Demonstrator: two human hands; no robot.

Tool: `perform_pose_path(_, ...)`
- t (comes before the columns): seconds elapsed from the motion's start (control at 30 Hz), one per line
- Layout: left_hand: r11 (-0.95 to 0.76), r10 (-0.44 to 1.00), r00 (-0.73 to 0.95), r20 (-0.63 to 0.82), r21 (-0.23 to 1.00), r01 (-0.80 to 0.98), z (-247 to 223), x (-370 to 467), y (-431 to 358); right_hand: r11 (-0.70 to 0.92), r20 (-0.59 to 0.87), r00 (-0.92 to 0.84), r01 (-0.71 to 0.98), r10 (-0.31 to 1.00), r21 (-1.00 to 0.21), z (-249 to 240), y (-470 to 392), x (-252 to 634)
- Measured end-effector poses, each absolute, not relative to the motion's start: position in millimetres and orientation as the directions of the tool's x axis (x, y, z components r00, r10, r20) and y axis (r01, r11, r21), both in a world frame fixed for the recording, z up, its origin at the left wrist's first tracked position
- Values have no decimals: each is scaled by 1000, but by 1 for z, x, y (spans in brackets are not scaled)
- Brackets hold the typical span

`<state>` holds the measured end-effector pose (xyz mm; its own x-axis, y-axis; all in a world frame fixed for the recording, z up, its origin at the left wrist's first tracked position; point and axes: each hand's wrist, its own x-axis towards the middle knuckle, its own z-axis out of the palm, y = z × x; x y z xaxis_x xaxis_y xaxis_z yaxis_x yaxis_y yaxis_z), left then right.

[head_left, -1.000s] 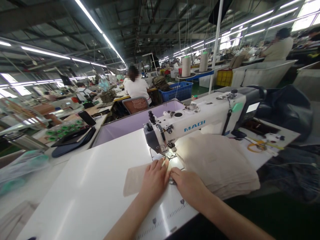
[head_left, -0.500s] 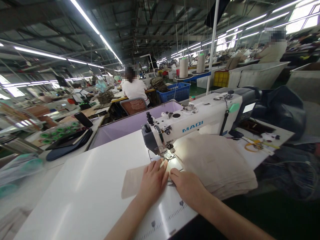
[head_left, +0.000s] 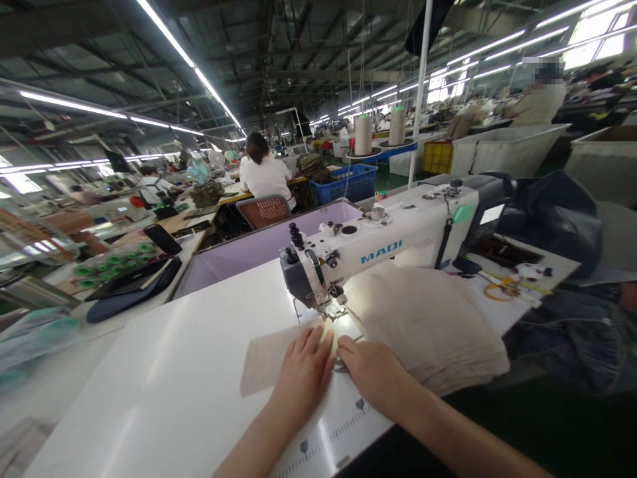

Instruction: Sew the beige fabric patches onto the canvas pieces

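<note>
A small beige fabric piece (head_left: 263,358) lies on the white sewing table, its right end near the lit presser foot (head_left: 334,309) of a sewing machine (head_left: 383,249). My left hand (head_left: 304,365) rests flat on this piece, fingers stretched toward the needle area. Just right of it, my right hand (head_left: 371,365) is curled, with thumb and forefinger pinched at the fabric's edge in front of the needle plate. The pinched part is mostly hidden by the fingers. Beside the right hand, under the machine arm, lies a stack of beige fabric (head_left: 428,325).
Yellow-handled scissors (head_left: 502,289) lie on the table's right end. Behind the table stands a lilac bin (head_left: 229,259). Thread cones (head_left: 363,135) stand on a blue stand. A co-worker in white (head_left: 263,176) sits ahead. Green-ended spools (head_left: 114,265) lie at left.
My left hand has slid slightly back from the presser foot, so more of the fabric shows ahead of its fingers. My right hand stays nearly in place. The view has shifted a little.
</note>
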<state>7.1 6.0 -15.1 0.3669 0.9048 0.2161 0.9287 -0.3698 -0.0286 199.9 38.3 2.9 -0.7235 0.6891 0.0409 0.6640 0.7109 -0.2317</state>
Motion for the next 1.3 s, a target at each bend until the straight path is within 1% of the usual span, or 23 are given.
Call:
perform_pose_path(0.1,-487,859,471,200,38,872,-10,6,-7,725,65,-732,653,678,-218,-4,34,202)
perform_pose_path(0.2,-532,834,510,209,61,845,-4,5,-12,726,73,-728,662,682,-187,-8,31,203)
perform_pose_path(0.47,-536,832,511,217,77,841,2,3,0,711,30,-719,679,694,-184,2,38,197)
perform_pose_path(0.6,-535,831,510,224,66,842,3,-1,9,686,15,-697,701,717,-195,7,46,191)
perform_pose_path(0.93,-517,838,486,250,73,853,4,-17,42,664,45,-675,708,737,-240,15,64,180)
perform_pose_path(1.07,-511,838,474,272,80,856,4,-22,51,667,74,-673,701,736,-254,10,62,180)
perform_pose_path(1.3,-488,843,453,291,56,871,-6,-25,51,656,47,-664,722,746,-218,-7,46,181)
